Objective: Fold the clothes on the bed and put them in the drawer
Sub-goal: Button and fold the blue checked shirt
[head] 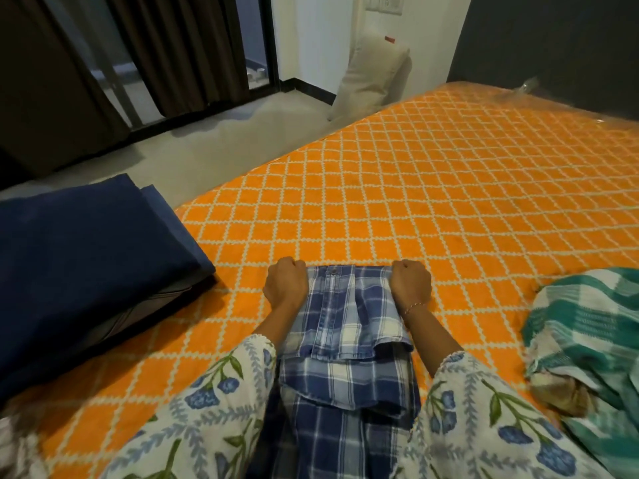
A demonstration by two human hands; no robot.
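Covering most of the frame from lower left to upper right, the bed (432, 188) carries an orange quilted cover with a white diamond lattice pattern.

At the left edge of the frame, a folded dark navy blue fabric bundle (79, 267) lies on the bed, with a darker layer visible under its lower right corner.

At the lower centre of the frame, the blue and white checked cotton shirt (349, 326) lies on the bed in a narrow folded strip. Its buttoned placket faces up, and its upper fold edge sits at the frame centre, between the two hands. Several layers overlap toward the bottom of the frame.

At the right edge of the frame, a crumpled green and white checked cloth (587, 344) lies on the bed, well apart from the shirt.

Both forearms enter from the bottom of the frame in white sleeves (221, 409) printed with blue flowers and green leaves.

The left hand (285, 282) is at the upper left corner of the shirt's top fold. Its grip is curled tight around the fabric edge there.

The right hand (410, 284) is at the upper right corner of the same fold. Its grip is likewise curled around the fabric edge. A thin bracelet (413, 308) circles the right wrist.

In the upper centre of the frame, a pale cushion (373, 77) leans upright on the floor beside the bed.
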